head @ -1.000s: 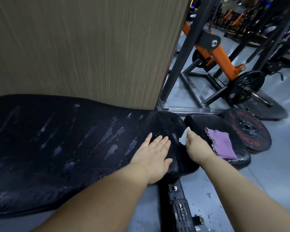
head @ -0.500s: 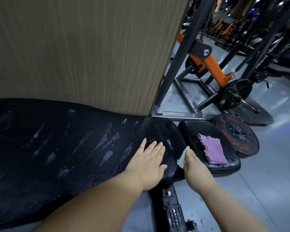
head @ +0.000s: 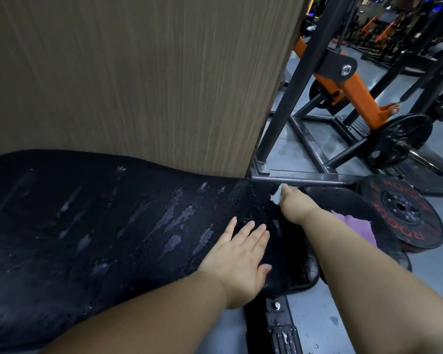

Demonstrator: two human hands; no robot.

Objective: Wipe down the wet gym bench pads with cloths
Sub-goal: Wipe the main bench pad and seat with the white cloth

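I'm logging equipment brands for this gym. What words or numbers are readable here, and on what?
"ROGUE": red, upside down, on the near rim of the black bumper plate at the right.
"RO": red, on the same plate's far rim; the remaining letters are too blurred to read.
"5": small, on the black iron plate loaded on the bar.
Nothing else is readable.

The right hand (head: 296, 205) is bunched over the white cloth (head: 276, 196), so only a small bit pokes out. The hand's fingers are out of sight. The right arm covers part of the purple cloth (head: 361, 228) and much of the small pad (head: 338, 198). The long pad (head: 87, 226) runs off the left edge. Both arms are cut off at the bottom. The far machines (head: 394, 26) are dark and blurry.
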